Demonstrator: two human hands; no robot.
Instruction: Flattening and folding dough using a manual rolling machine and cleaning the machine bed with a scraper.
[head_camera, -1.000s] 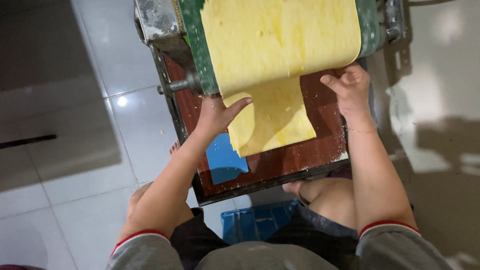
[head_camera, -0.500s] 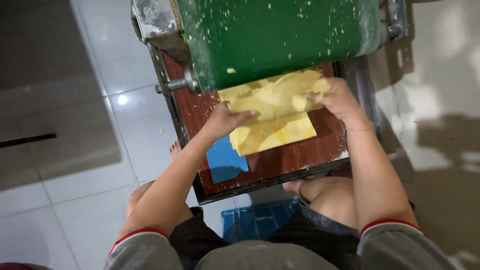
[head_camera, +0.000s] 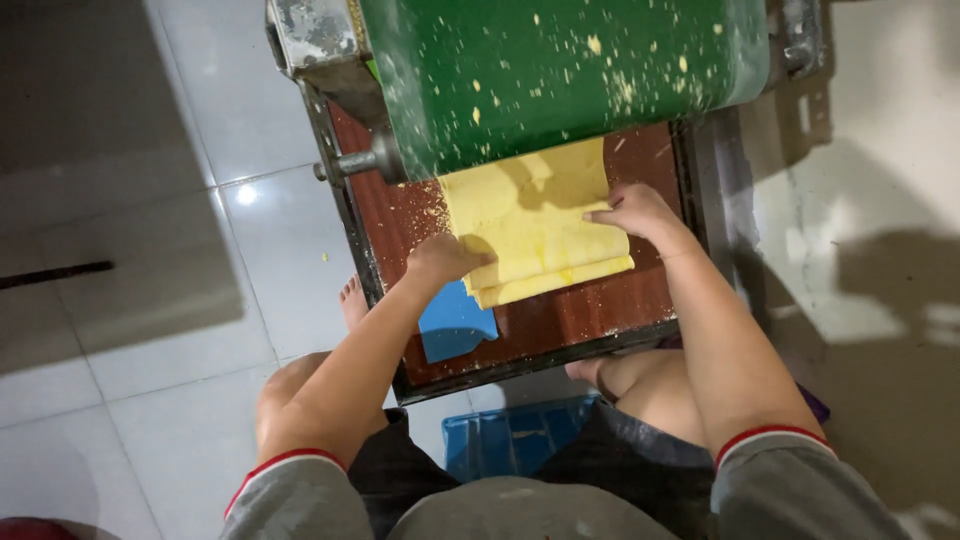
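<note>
A folded yellow dough sheet (head_camera: 540, 230) lies on the reddish-brown tray (head_camera: 580, 315) below a green conveyor belt (head_camera: 560, 70). My left hand (head_camera: 445, 258) rests on the sheet's left edge, fingers curled over it. My right hand (head_camera: 635, 212) presses flat on the sheet's right side, fingers pointing left. The belt is bare apart from yellow crumbs. A blue scraper (head_camera: 455, 322) lies on the tray just under my left wrist.
A metal roller end (head_camera: 355, 163) sticks out at the machine's left. A blue crate (head_camera: 515, 435) stands on the floor between my knees. My bare foot (head_camera: 352, 300) rests on the white tiled floor (head_camera: 190, 300) left of the machine.
The long dough sheet has come off the belt and now lies folded in layers on the tray. Both hands moved in over the stack and pressed it down.
</note>
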